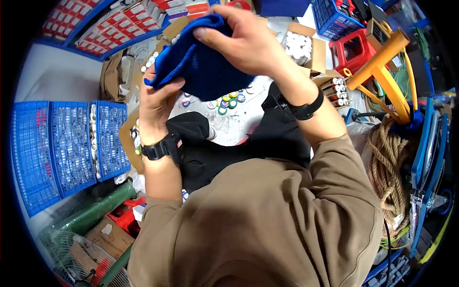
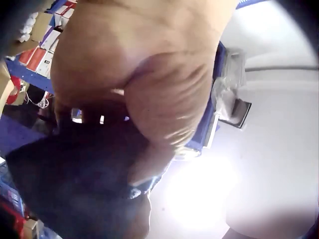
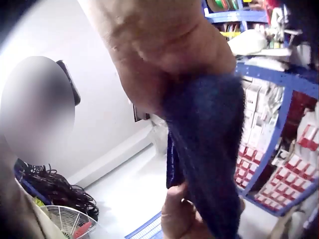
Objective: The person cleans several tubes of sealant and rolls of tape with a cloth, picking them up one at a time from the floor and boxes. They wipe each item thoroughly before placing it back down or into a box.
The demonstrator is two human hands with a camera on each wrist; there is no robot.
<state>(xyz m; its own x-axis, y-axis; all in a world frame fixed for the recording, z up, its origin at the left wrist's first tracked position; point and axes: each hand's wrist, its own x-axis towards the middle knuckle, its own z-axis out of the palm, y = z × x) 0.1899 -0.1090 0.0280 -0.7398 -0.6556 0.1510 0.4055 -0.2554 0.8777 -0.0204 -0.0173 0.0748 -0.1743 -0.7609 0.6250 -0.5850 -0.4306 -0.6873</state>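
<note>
Being shown in head view only: coiled rope | blue cloth is gripped by left hand and right hand, between thumbs and fingers

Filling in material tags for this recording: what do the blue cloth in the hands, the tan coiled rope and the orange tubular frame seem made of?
Blue folded cloth: matte knitted or woven fabric, by its soft folds and fine texture. Thick tan coiled rope: dull, perhaps natural fibre; twisted strands show. Orange tubular frame: smooth, probably painted metal, evenly coloured.
</note>
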